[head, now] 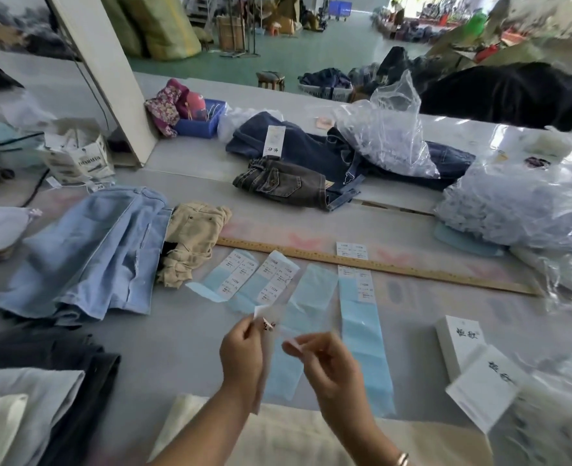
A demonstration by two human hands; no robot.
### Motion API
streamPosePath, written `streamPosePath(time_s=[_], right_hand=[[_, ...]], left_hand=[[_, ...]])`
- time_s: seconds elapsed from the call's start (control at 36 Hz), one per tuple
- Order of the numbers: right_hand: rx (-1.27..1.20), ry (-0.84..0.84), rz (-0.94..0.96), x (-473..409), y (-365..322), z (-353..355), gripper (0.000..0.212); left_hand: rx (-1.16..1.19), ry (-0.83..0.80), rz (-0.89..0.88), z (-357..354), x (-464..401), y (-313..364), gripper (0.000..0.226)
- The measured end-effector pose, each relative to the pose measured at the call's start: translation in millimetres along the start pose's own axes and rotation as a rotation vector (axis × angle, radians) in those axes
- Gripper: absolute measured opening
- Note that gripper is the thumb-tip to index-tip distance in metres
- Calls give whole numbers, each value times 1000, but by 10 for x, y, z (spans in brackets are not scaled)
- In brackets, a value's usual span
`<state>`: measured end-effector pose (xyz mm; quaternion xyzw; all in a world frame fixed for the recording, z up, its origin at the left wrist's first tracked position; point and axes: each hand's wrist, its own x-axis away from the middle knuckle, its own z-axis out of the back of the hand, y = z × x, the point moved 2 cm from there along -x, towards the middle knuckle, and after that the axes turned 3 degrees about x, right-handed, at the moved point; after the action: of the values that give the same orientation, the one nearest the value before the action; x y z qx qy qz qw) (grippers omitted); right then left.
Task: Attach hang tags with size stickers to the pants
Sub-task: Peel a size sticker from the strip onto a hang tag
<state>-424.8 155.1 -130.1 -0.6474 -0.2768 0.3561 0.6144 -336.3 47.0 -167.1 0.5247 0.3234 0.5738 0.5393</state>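
The left hand pinches a long white paper hang tag upright above the grey surface; the right hand pinches a small white size sticker just beside it, seemingly not yet stuck on; pale blue sticker backing strips lie mostly peeled; one dark blue denim pants already bears a tag, while light blue pants show none; most work appears left.
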Motion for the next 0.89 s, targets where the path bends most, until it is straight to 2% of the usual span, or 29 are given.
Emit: streamPosePath(time_s=[0.08,0.14,0.25,0.33,0.42,0.47,0.58,0.69,0.81,0.89], right_hand=[[-267,84,-123,231,-28,-44,10],[-329,123,-157,349,-25,-25,12],[-195,178,-158,565,-3,214,16],[-48,183,-113,695,20,487,21],[245,87,88,817,-18,718,36],[465,-38,269,902,-100,834,29],[791,-297,477,1015,-254,1000,9],[920,-382,603,1068,-340,1073,3],[1018,-433,668,1110,-337,1104,10],[1024,-448,719,1146,-341,1106,24]], left_hand=[[226,-51,100,-122,409,26,18],[348,-124,158,-178,643,11,17],[309,-104,259,-175,925,-59,23],[419,-247,440,-179,1129,-85,19],[460,-350,502,-154,1270,-91,19],[454,-377,507,-131,1329,-59,21],[439,-430,506,-112,1443,13,21],[430,-452,482,-93,1511,39,22],[430,-470,476,-97,1567,53,21],[442,-486,472,-84,1608,91,21]])
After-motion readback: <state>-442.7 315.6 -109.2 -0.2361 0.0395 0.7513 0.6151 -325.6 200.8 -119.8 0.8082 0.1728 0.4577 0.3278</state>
